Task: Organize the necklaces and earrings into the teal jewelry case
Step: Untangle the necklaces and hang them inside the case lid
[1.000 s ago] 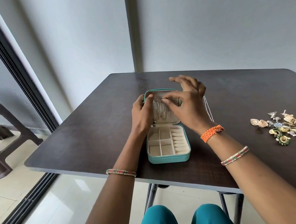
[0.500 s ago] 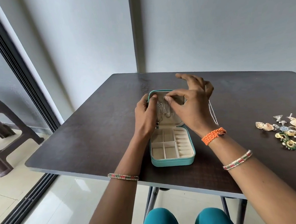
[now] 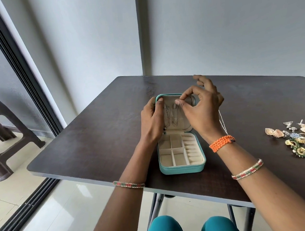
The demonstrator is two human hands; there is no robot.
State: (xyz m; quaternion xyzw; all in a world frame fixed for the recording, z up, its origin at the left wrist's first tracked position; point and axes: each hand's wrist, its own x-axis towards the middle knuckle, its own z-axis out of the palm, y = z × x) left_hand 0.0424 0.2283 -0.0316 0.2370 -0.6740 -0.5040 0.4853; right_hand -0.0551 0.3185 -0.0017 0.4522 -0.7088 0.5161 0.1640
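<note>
Here the right hand's [image 3: 201,110] grip pinches a necklace [image 3: 174,115] inside the teal jewelry case's [image 3: 182,166] raised lid.

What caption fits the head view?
Both hands work at the open teal jewelry case lid while earrings wait on the table.

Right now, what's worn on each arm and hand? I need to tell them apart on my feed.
Both forearms are bare, no sleeves. The left hand has nothing on it; its forearm carries one thin beaded bangle in red, green and gold. The right hand has a braided orange wristband at the wrist and a matching beaded bangle further up the forearm. No rings are visible.
</note>
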